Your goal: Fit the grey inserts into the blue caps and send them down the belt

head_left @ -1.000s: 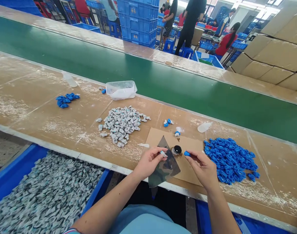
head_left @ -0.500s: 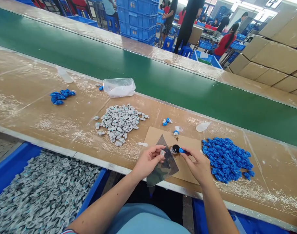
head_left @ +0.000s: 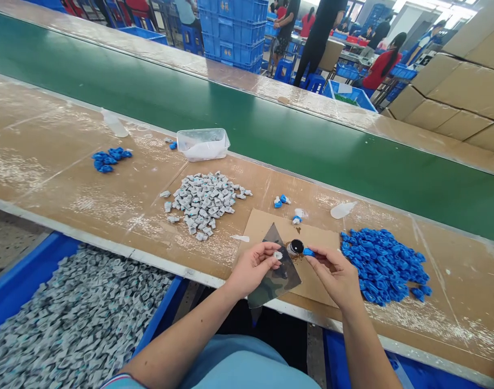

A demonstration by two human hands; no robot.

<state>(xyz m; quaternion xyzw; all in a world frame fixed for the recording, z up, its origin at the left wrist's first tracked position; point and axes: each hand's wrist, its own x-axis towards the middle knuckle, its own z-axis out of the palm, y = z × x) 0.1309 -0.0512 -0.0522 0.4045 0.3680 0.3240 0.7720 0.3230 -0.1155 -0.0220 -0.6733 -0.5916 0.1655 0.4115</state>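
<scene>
Between the thumb and fingers of my left hand (head_left: 251,270) is a small grey-white plastic piece (head_left: 278,255), held above a dark, camouflage-patterned sheet (head_left: 274,278). My right hand (head_left: 336,274) pinches a small blue plastic piece (head_left: 308,252) right beside a little jar with a dark top (head_left: 296,247). The jar stands on a flat piece of cardboard (head_left: 312,281), with brown specks around its base. To my right lies a heap of blue pieces (head_left: 385,265). A pile of grey pieces (head_left: 206,202) spreads to the left. Beyond the cardboard are a few joined blue-and-white pieces (head_left: 297,220).
A blue bin (head_left: 62,243) full of grey pieces sits below the table edge at left. A clear plastic tub (head_left: 202,154), a white bottle (head_left: 114,124) and a small blue cluster (head_left: 109,159) are on the table. Behind runs a green conveyor belt (head_left: 247,116).
The view has shifted slightly, so the table things appear a little farther right. Both hands keep their pieces, and the right hand's blue piece stays beside the jar.
</scene>
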